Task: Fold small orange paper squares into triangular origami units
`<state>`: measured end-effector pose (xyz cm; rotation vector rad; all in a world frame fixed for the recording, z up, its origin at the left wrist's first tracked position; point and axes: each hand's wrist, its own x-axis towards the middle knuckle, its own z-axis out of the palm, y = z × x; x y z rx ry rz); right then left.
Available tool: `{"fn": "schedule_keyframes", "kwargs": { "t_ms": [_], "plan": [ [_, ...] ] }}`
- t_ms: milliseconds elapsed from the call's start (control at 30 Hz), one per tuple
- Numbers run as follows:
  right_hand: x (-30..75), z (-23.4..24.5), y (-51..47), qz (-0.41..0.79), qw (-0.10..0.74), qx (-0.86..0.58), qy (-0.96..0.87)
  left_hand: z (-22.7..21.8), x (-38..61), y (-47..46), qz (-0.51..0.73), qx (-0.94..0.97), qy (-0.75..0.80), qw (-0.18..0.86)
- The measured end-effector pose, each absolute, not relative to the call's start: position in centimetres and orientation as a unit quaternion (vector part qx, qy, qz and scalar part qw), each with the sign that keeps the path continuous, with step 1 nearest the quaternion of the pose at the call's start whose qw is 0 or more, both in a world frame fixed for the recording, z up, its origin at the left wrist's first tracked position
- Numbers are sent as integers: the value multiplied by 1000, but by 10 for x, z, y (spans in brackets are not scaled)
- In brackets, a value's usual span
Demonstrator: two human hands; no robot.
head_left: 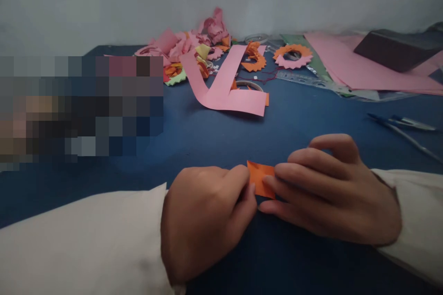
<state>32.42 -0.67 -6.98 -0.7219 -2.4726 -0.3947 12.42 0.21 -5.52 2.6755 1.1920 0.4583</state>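
A small piece of orange paper (261, 177), with a crease across its surface, is held just above the blue table in front of me. My left hand (211, 212) is closed, thumb and forefinger pinching the paper's left edge. On the other side, the fingers of my right hand (328, 189) lie over the paper's right edge, with the thumb low beside its bottom corner. Part of the paper is hidden behind my fingertips.
Beyond my hands lie pink paper strips (221, 97), a tape roll (249, 85) and an orange-and-pink folded ring (292, 56). Crumpled pink paper (180, 44) is piled behind. To the right are scissors (404, 131), a clear ruler (304, 80), pink sheets (346, 69) and a dark box-like object (398, 50).
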Motion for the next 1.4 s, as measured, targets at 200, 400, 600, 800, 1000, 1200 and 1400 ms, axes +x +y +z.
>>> {"fn": "schedule_keyframes", "kwargs": {
  "t_ms": [200,400,600,800,1000,1200,1400],
  "plan": [
    [324,-68,-5,-147,238,-256,-925,-56,123,7,173,906,383,56],
    [324,-68,-4,-129,246,-253,-927,-61,120,8,235,907,349,15],
    [324,-68,-3,-119,254,-250,-927,-59,119,6,215,907,361,31],
    [323,-68,-4,-113,255,-254,-926,-59,120,5,220,910,351,11],
    [324,-69,-5,-112,252,-256,-926,-60,119,6,213,917,337,8],
    [324,-71,-6,-113,281,-252,-919,-60,118,6,206,920,333,21],
    [324,-67,-8,-131,280,-256,-916,-59,117,7,196,927,317,46]
  ]
}}
